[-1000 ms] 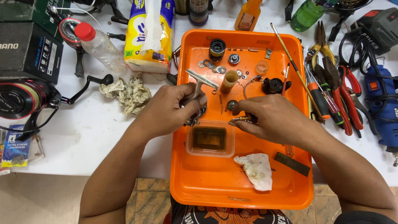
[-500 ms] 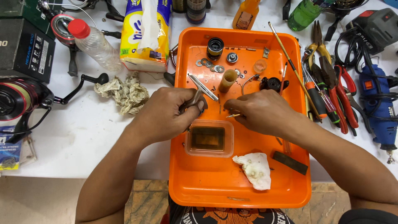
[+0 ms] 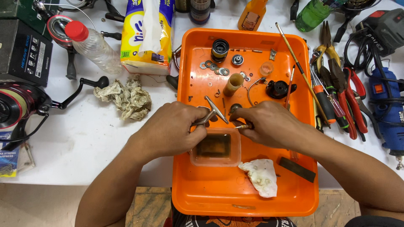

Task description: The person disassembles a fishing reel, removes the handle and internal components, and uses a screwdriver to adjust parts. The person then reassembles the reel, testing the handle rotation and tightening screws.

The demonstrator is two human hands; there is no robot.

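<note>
- The left hand (image 3: 172, 130) is over the left side of the orange tray (image 3: 219, 197), its fingers curled tight around a grey metal T-shaped part (image 3: 210, 112) whose bar sticks out past the knuckles.
- The right hand (image 3: 269, 126) is close opposite, its fingers pinching a small brass-coloured piece (image 3: 242, 125) whose tip points toward the left hand.
- Both hands hover just above a small clear plastic tub (image 3: 215, 147) of dark liquid standing in the middle of the tray.
- A stained white rag (image 3: 260, 176) lies in the tray just right of the tub, with a dark flat block (image 3: 297, 169) beside it.
- At the far end of the tray lie washers (image 3: 214, 67), a black spool (image 3: 219, 49), a tan cylinder (image 3: 232, 84) and a black round part (image 3: 278, 89).
- On the white tabletop (image 3: 84, 143) to the left sit a crumpled tissue (image 3: 124, 96), a clear bottle with a red cap (image 3: 90, 44) and a fishing reel (image 3: 19, 103).
- Right of the tray lie pliers (image 3: 349, 92) with red handles, screwdrivers (image 3: 326, 101) and a blue power tool (image 3: 385, 113).
</note>
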